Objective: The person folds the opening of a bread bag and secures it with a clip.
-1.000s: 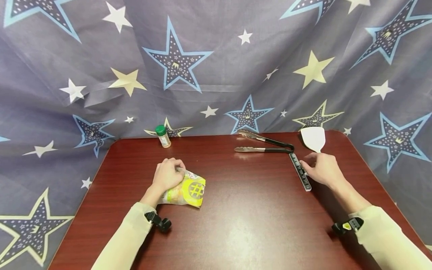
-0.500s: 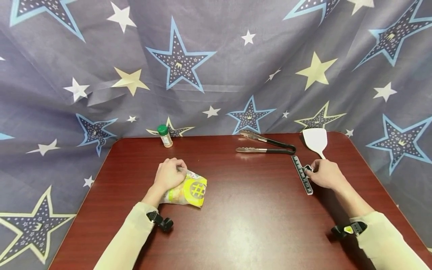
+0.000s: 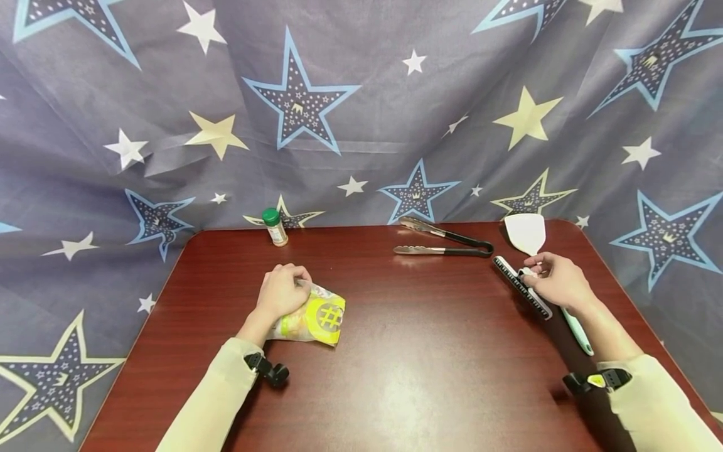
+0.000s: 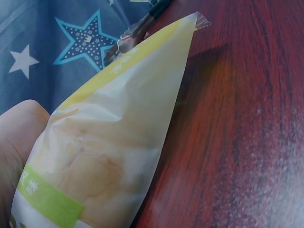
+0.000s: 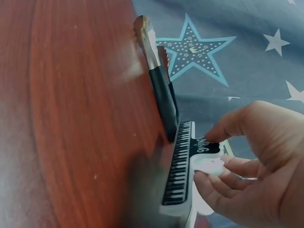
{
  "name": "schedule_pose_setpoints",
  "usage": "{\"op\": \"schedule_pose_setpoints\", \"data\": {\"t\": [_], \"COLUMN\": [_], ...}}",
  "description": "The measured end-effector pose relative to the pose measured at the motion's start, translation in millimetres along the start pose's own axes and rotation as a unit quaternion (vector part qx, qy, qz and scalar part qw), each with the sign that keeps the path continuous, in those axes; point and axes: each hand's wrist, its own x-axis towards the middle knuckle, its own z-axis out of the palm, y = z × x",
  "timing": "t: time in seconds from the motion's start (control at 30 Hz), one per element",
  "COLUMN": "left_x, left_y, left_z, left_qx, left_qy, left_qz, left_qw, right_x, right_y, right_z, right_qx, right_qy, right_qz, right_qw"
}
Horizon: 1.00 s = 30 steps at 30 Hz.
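On the left of the table, my left hand grips a yellow-and-clear plastic food bag. The left wrist view shows the bag close up, pale food inside and a crimped corner at the far end. My right hand pinches the tab of a long clip with a piano-key print. Seen from the right wrist, thumb and fingers are on the black and white tabs of the clip, which is tilted. Under the right hand lies a white spatula with a mint handle, partly hidden by it.
Metal tongs with black grips lie spread at the back, left of the spatula. A green-capped seasoning bottle stands at the back left edge. A star-patterned curtain hangs behind the dark red table.
The right hand has taken hold of the clip's tab and tilted it up, shifting it slightly right, and more of the spatula's mint handle shows. The left hand and bag stay put.
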Motion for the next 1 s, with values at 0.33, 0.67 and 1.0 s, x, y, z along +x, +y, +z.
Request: {"op": "schedule_pose_setpoints", "data": {"t": [0.33, 0.67, 1.0], "left_x": [-0.9, -0.4, -0.6], "left_y": [0.1, 1.0, 2.0], "left_z": [0.7, 0.6, -0.4], "left_qx": [0.001, -0.002, 0.003], "left_qy": [0.000, -0.004, -0.001], "left_qz": [-0.001, -0.003, -0.008], "left_qw": [1.0000, 1.0000, 1.0000], "right_x": [5.3, 13.2, 24.1], "right_y": [-26.6, -59.5, -90.5], "right_z": [0.5, 16.8, 39.9], "right_qx": [0.044, 0.133, 0.171], "right_qy": [0.024, -0.009, -0.015], "right_qz": [-0.024, -0.053, -0.049], "right_qw": [0.9985, 0.9897, 0.9840]}}
